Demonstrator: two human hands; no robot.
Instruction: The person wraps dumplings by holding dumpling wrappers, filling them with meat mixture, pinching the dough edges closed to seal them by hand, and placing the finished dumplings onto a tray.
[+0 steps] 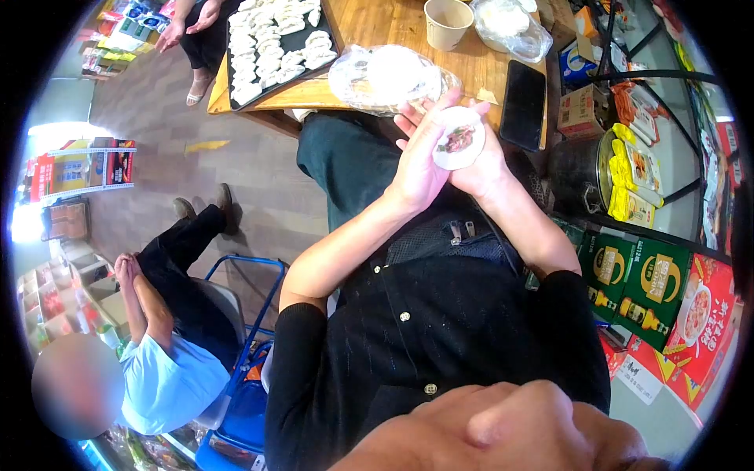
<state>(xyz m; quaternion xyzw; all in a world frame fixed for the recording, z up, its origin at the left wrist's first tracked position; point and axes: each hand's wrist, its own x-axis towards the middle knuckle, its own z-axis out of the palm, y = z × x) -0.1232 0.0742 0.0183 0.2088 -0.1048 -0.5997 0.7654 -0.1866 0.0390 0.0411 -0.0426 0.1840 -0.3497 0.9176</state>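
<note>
A round white dumpling wrapper (446, 159) with a mound of reddish and green filling (458, 140) lies open and flat, cupped between my two hands. My left hand (420, 161) supports its left side, with fingers curling up near the far edge. Beneath its right side is my right hand (481, 169), whose fingers are partly hidden by the wrapper. Just beyond my hands, a pile of white rounds in clear plastic (393, 74) rests at the edge of the wooden table (369, 22). A dark tray (294, 39) with rows of folded dumplings stands to the left.
A paper cup (448, 25), a plastic bag with something white (512, 30) and a black phone (524, 106) are on the table. Shelves with packaged goods (632, 184) stand at right. One person sits at left near a blue chair (247, 408); another person's hands (188, 25) show beyond the tray.
</note>
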